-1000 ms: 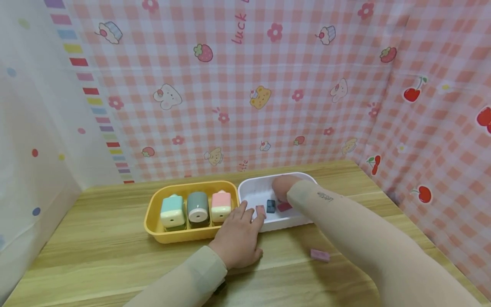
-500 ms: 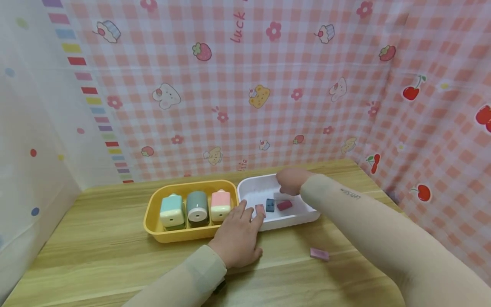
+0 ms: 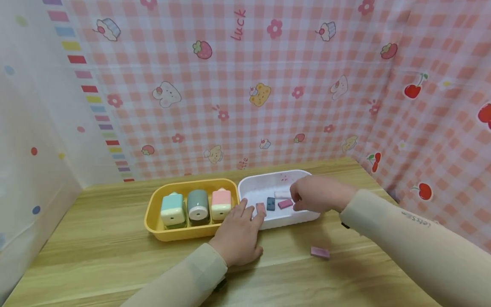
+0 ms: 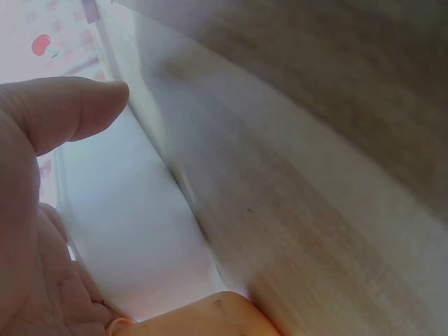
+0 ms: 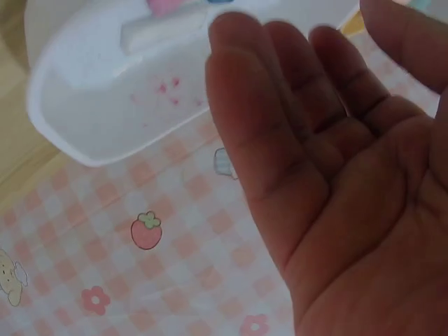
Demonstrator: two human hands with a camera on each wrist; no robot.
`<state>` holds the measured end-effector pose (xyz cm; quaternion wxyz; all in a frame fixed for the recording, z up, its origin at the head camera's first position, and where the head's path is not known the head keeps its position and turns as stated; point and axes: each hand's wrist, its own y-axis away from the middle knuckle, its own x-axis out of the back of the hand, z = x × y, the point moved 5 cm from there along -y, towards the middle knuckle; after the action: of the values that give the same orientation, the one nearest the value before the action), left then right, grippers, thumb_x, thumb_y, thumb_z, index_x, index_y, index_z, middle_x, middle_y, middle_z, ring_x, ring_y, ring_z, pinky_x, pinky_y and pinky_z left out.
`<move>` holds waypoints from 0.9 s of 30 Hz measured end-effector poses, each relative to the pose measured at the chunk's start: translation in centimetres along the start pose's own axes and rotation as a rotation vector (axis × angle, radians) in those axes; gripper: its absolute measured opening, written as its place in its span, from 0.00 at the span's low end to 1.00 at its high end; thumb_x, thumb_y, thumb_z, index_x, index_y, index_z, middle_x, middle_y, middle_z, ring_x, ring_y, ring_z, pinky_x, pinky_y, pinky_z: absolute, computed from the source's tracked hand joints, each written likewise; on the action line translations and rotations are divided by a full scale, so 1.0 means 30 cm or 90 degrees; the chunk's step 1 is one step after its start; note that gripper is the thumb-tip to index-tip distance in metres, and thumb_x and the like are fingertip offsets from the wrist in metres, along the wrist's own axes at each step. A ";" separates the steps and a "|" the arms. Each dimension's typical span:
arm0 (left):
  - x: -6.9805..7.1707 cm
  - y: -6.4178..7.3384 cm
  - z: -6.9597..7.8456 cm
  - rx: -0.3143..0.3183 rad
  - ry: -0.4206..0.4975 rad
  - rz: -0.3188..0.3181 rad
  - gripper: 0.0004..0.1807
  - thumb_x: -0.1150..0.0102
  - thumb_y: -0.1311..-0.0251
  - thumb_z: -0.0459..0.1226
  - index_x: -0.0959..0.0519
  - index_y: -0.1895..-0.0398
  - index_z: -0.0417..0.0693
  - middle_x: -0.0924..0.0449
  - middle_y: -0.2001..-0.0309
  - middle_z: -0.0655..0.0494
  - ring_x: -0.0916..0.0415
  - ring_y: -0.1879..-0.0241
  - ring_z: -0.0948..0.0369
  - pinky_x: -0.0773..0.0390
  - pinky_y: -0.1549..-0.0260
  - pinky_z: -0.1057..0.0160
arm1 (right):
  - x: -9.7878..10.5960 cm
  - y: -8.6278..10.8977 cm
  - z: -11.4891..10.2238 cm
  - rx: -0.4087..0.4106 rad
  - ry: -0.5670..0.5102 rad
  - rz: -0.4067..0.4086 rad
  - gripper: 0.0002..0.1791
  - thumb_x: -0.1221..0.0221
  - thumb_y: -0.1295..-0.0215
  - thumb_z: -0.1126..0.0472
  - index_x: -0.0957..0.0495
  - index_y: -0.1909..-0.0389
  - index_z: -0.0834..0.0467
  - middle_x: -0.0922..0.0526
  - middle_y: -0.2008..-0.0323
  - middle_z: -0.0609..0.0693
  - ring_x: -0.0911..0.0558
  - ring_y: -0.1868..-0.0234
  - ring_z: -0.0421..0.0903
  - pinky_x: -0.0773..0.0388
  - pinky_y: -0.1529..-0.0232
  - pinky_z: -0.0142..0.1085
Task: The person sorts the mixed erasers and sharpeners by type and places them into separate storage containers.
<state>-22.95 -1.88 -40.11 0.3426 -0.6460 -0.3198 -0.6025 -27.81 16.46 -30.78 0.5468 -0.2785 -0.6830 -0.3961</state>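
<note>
My left hand (image 3: 239, 234) rests with spread fingers where the yellow tray (image 3: 168, 237) and the white tray (image 3: 285, 221) meet. Over the white tray's right end hovers my right hand (image 3: 322, 195); its fingers are loosely bent and the palm looks bare in the right wrist view. Small eraser-like blocks lie in the white tray: a light pink block (image 3: 261, 208) by my left fingertips, a dark blue block (image 3: 270, 204), a deep pink block (image 3: 285, 204) and a white block (image 3: 282, 195). In the left wrist view, the left thumb (image 4: 91, 108) stands apart from the tray's white wall.
Three pencil-sharpener-like containers sit in the yellow tray: teal (image 3: 173, 209), grey (image 3: 197, 207) and pink (image 3: 221, 204). A mauve block (image 3: 320, 253) lies on the wooden table (image 3: 96, 256) before the white tray. Checked cloth (image 3: 230, 106) hangs behind.
My right hand has drawn back from inside the white tray toward its right front edge, uncovering the white block. The left hand has stayed put.
</note>
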 end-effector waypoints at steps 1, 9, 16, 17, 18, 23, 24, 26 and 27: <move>0.000 0.000 0.000 0.001 0.001 -0.002 0.53 0.34 0.39 0.61 0.42 0.18 0.46 0.30 0.26 0.41 0.42 0.20 0.40 0.41 0.19 0.43 | -0.007 0.021 -0.005 -0.001 -0.008 -0.007 0.09 0.31 0.32 0.54 0.19 0.70 0.50 0.20 0.73 0.42 0.24 0.72 0.41 0.26 0.68 0.35; -0.002 -0.001 0.000 0.006 0.004 -0.014 0.52 0.34 0.38 0.61 0.43 0.17 0.47 0.31 0.25 0.41 0.43 0.19 0.40 0.43 0.19 0.44 | -0.100 0.129 -0.034 0.001 -0.027 -0.040 0.10 0.28 0.40 0.54 0.21 0.72 0.49 0.22 0.73 0.41 0.26 0.71 0.41 0.27 0.68 0.36; 0.008 -0.007 0.008 -0.006 -0.001 -0.004 0.51 0.34 0.38 0.60 0.41 0.18 0.46 0.30 0.26 0.40 0.43 0.20 0.40 0.42 0.19 0.43 | -0.223 0.167 -0.023 -0.032 -0.053 -0.072 0.07 0.31 0.46 0.60 0.22 0.73 0.52 0.22 0.74 0.43 0.25 0.74 0.44 0.25 0.72 0.40; 0.009 -0.008 0.009 -0.008 -0.002 -0.001 0.51 0.34 0.38 0.60 0.40 0.19 0.46 0.30 0.26 0.40 0.42 0.20 0.39 0.41 0.19 0.43 | -0.238 0.170 -0.020 -0.031 -0.056 -0.071 0.08 0.32 0.45 0.61 0.23 0.73 0.52 0.23 0.75 0.43 0.26 0.75 0.43 0.26 0.73 0.40; 0.008 -0.009 0.011 -0.009 -0.003 0.001 0.51 0.34 0.38 0.60 0.40 0.19 0.46 0.29 0.26 0.40 0.42 0.20 0.39 0.41 0.19 0.43 | -0.250 0.174 -0.017 -0.030 -0.060 -0.070 0.08 0.32 0.45 0.62 0.24 0.74 0.51 0.24 0.76 0.43 0.26 0.75 0.43 0.27 0.74 0.39; 0.008 -0.006 0.013 -0.007 -0.004 -0.002 0.51 0.34 0.39 0.60 0.41 0.19 0.46 0.29 0.27 0.40 0.41 0.21 0.40 0.41 0.19 0.44 | -0.289 0.183 -0.014 -0.020 -0.070 -0.053 0.16 0.28 0.52 0.64 0.28 0.76 0.49 0.28 0.79 0.41 0.30 0.77 0.40 0.33 0.76 0.35; 0.008 -0.004 0.012 -0.005 -0.004 -0.004 0.51 0.34 0.38 0.60 0.41 0.19 0.46 0.29 0.27 0.40 0.41 0.20 0.40 0.41 0.19 0.44 | -0.292 0.183 -0.016 -0.020 -0.073 -0.053 0.17 0.28 0.54 0.65 0.28 0.76 0.49 0.29 0.79 0.41 0.30 0.77 0.40 0.34 0.76 0.34; 0.009 0.001 0.009 -0.001 -0.003 -0.005 0.51 0.34 0.38 0.60 0.41 0.19 0.46 0.29 0.27 0.40 0.41 0.21 0.40 0.41 0.19 0.44 | -0.299 0.177 -0.021 -0.015 -0.078 -0.050 0.18 0.27 0.55 0.67 0.29 0.76 0.50 0.30 0.79 0.41 0.31 0.77 0.39 0.35 0.76 0.33; 0.008 0.003 0.007 0.001 -0.003 -0.006 0.51 0.34 0.38 0.60 0.41 0.19 0.46 0.29 0.26 0.40 0.41 0.20 0.40 0.41 0.19 0.44 | -0.302 0.175 -0.023 -0.015 -0.084 -0.049 0.18 0.28 0.54 0.69 0.29 0.76 0.50 0.30 0.79 0.41 0.31 0.77 0.39 0.35 0.76 0.33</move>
<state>-22.75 -1.77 -39.88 0.3396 -0.6453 -0.3245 -0.6025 -20.95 19.15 -38.24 0.4820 -0.2839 -0.7229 -0.4055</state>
